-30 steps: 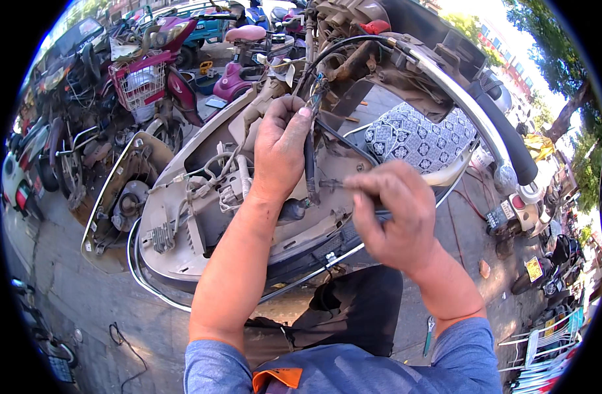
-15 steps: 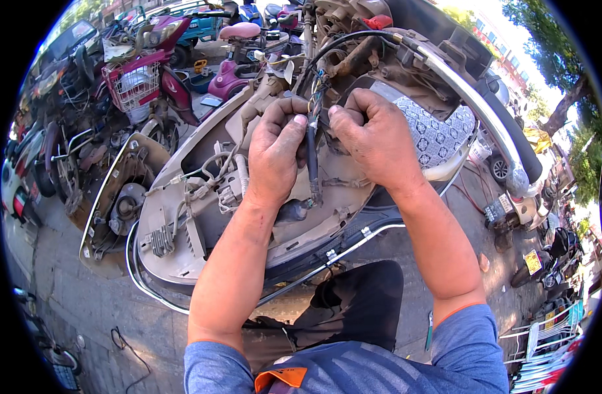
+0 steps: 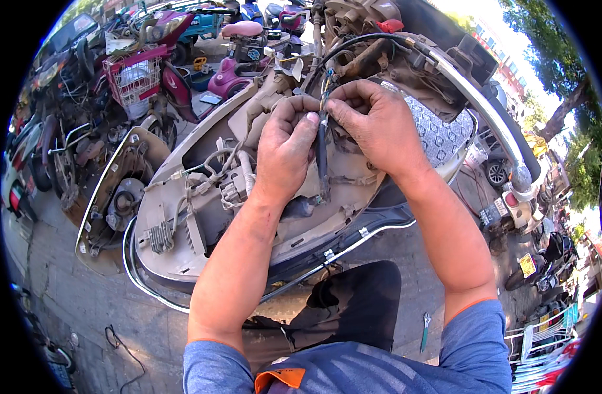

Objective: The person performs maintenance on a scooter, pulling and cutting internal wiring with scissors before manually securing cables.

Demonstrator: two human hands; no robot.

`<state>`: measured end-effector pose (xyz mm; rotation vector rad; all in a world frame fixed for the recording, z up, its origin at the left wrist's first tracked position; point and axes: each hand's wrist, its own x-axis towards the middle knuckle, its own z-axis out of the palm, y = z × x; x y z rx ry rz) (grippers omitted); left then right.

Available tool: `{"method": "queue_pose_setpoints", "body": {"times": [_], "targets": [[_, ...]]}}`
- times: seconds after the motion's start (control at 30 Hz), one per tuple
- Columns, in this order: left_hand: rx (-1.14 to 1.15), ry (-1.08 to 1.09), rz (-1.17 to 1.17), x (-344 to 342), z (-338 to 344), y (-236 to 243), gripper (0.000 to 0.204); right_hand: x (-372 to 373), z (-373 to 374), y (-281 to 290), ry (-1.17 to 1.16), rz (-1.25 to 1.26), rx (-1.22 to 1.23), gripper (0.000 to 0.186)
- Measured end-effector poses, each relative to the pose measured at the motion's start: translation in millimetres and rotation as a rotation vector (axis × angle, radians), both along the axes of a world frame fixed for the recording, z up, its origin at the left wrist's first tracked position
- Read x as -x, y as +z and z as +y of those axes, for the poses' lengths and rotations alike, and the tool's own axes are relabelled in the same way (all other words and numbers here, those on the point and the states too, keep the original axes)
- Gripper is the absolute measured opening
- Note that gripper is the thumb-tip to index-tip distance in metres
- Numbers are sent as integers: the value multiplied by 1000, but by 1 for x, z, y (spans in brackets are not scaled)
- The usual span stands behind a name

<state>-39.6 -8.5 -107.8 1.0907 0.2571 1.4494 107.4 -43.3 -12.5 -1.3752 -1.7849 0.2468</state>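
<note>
A wiring harness (image 3: 322, 154) in dark sheathing runs up the middle of a dusty beige vehicle body panel (image 3: 176, 266). At its upper end several thin coloured wires (image 3: 327, 84) come out bare of the sheath. My left hand (image 3: 288, 144) is closed with curled fingers at the left side of these wires, its thumb pointing up against them. From the right, my right hand (image 3: 379, 128) pinches the wires between thumb and index finger. The fingertips of both hands nearly meet, and exactly which strands each one grips is too small to tell.
A finned metal part (image 3: 161, 238) and connectors sit on the panel's left. Right of my hands lies a patterned pad (image 3: 439, 128) beneath a chrome bar (image 3: 488, 111). A teal-handled tool (image 3: 425, 331) lies on the ground. Parked scooters (image 3: 232, 75) crowd the far left.
My right hand has moved left and slightly up, from apart to pinching the wires. My left hand has shifted slightly right. The teal-handled tool shows more fully beside my right arm.
</note>
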Motion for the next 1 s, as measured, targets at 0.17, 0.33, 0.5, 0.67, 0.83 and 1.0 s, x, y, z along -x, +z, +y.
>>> {"method": "queue_pose_setpoints", "body": {"times": [0.17,0.33,0.5,0.67,0.83,1.0], "targets": [[-10,46,11,-1,0,-1,20,1,7,5,21,-17,66,30],[-17,53,18,-5,1,0,18,-5,8,0,108,289,256,25],[-83,218,97,-9,6,2,16,-26,18,-7,309,668,465,16],[-296,611,316,-14,-8,8,16,-22,11,-4,397,710,419,9],[-407,811,512,-9,-15,21,16,-22,13,-8,374,670,340,11],[-109,455,349,-11,-13,22,17,-14,8,-6,237,527,231,16]]}}
